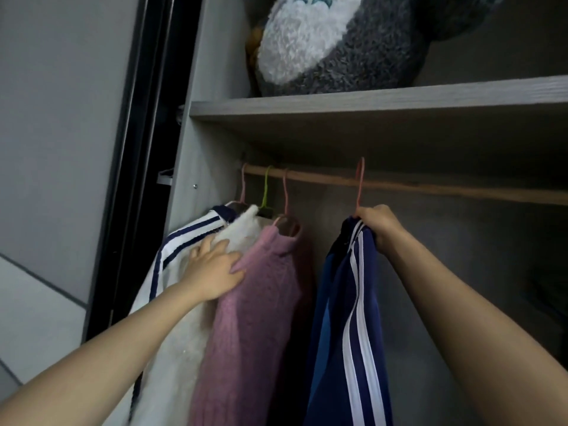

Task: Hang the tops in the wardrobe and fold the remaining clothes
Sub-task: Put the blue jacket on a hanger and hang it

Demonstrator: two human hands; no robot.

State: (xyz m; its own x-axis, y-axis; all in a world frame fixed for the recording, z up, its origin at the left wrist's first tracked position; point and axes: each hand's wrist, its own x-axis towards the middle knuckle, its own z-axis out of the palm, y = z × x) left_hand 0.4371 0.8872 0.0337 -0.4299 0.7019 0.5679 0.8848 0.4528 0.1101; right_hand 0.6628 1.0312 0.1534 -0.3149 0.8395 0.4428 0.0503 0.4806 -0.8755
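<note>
A wooden rail (430,187) runs across the wardrobe under a shelf. At its left end hang a white jacket with navy stripes (184,235), a fluffy white top (246,229) and a pink knitted sweater (255,318). My left hand (215,269) lies flat with fingers spread against the pink sweater and the white top. To the right, a navy jacket with white stripes (347,318) hangs on a pink hanger (359,186) whose hook is over the rail. My right hand (379,226) grips the top of that jacket at the hanger's neck.
A grey and white plush toy (338,44) fills the shelf (368,103) above the rail. The wardrobe's left wall (196,167) and a dark sliding door frame (138,149) stand at the left. The rail to the right of the navy jacket is bare.
</note>
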